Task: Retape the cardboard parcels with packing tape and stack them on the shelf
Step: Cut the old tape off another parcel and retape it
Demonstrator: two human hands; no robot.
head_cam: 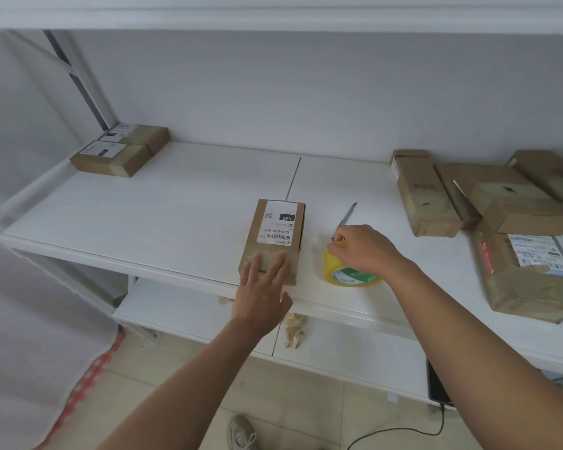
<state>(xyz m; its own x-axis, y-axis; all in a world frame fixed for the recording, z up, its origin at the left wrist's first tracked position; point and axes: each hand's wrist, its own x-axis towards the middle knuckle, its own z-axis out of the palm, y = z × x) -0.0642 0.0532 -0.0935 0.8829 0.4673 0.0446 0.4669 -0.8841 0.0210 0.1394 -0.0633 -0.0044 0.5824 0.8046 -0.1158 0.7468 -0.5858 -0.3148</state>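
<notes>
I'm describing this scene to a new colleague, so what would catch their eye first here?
Probably the small labelled parcel at the shelf's front edge, with the left hand resting flat on its near end. Right beside it, the right hand fingers pinch at the yellow tape roll. A jumble of untidy parcels crowds the right end.

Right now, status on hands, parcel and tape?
Left hand flat on parcel. Right hand pinching tape roll. Pen-like tool beside roll; nothing blocking.

Left hand (263, 289) lies flat, fingers straight and spread; right hand (366, 250) curls, fingertips pinched together below its knuckles.
</notes>
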